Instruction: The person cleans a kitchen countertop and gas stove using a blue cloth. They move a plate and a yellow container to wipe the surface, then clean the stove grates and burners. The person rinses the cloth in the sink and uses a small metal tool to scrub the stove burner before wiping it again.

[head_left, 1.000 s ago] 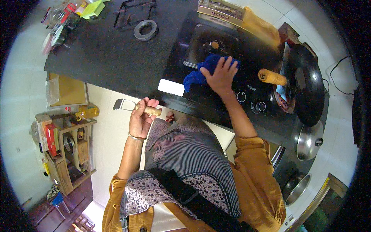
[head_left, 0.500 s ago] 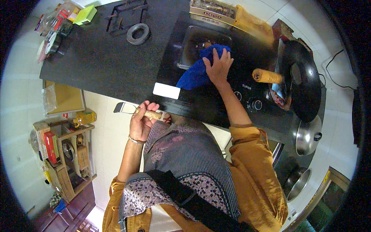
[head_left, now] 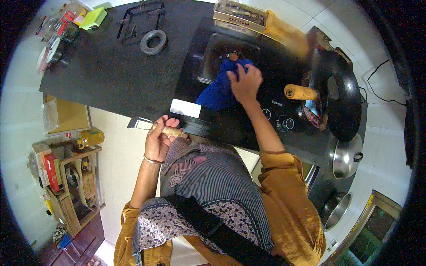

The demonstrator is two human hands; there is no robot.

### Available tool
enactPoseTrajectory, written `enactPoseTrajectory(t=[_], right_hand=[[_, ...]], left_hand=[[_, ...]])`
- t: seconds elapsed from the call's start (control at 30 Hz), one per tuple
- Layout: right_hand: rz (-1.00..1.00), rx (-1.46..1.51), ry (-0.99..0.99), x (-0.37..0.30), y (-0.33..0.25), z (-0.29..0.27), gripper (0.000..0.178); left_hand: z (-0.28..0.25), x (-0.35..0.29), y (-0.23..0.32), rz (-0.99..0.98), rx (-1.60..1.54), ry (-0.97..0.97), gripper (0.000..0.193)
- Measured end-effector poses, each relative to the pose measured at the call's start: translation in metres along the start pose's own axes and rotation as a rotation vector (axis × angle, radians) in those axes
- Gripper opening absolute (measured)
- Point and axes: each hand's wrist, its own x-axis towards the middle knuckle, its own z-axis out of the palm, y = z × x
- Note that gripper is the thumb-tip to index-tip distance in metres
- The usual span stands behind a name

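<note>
My left hand (head_left: 159, 142) is closed round the wooden handle of a scraper (head_left: 171, 131) in front of the counter edge; its flat dark blade on a metal frame points left. On the black gas cooktop (head_left: 188, 82), my right hand (head_left: 246, 86) lies on a crumpled blue cloth (head_left: 215, 94), fingers bent into it. Above the cloth shows the brownish burner centre (head_left: 233, 57), inside a square, stained burner recess (head_left: 215, 46). A white rectangular object (head_left: 185, 107) lies at the cooktop's front left, beside the cloth's lower end.
A black wok (head_left: 350, 97) with a wooden handle (head_left: 301, 92) stands on the right, near the knobs (head_left: 285, 123). Behind it are a metal lid (head_left: 347, 159) and a steel basin (head_left: 339, 210). A pan support (head_left: 142, 17) and ring (head_left: 154, 42) lie back left; an open box (head_left: 239, 15) stands behind.
My right hand has drawn the blue cloth slightly toward me, uncovering more of the burner centre. The left hand still holds the scraper in nearly the same place; the whole view shifts a little.
</note>
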Motion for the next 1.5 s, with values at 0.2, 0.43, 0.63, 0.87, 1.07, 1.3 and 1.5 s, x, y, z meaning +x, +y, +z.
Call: enactPoseTrajectory(t=[0.2, 0.43, 0.63, 0.87, 1.07, 1.3, 1.5], right_hand=[[-0.115, 0.093, -0.068, -0.009, -0.039, 0.015, 0.034], [-0.003, 0.033, 0.122, -0.002, -0.047, 0.019, 0.039], [-0.109, 0.283, -0.119, 0.02, -0.079, 0.034, 0.038], [0.264, -0.106, 0.083, 0.028, -0.031, 0.017, 0.039], [0.04, 0.327, -0.136, 0.042, -0.024, 0.049, 0.038], [0.192, 0.09, -0.054, 0.037, -0.015, 0.05, 0.038], [0.2, 0.351, 0.076, 0.03, -0.003, 0.008, 0.03]], left_hand=[[-0.011, -0.001, -0.002, -0.039, 0.002, -0.01, 0.026], [-0.007, 0.016, 0.04, -0.036, 0.024, -0.026, 0.027], [0.018, 0.057, 0.055, -0.129, 0.011, -0.101, 0.027], [0.044, 0.077, 0.048, -0.149, 0.253, -0.074, 0.028], [0.027, 0.121, 0.051, -0.247, 0.333, -0.121, 0.03], [0.028, 0.125, 0.047, -0.272, 0.436, -0.105, 0.034], [0.027, 0.124, 0.051, -0.315, 0.461, -0.099, 0.036]])
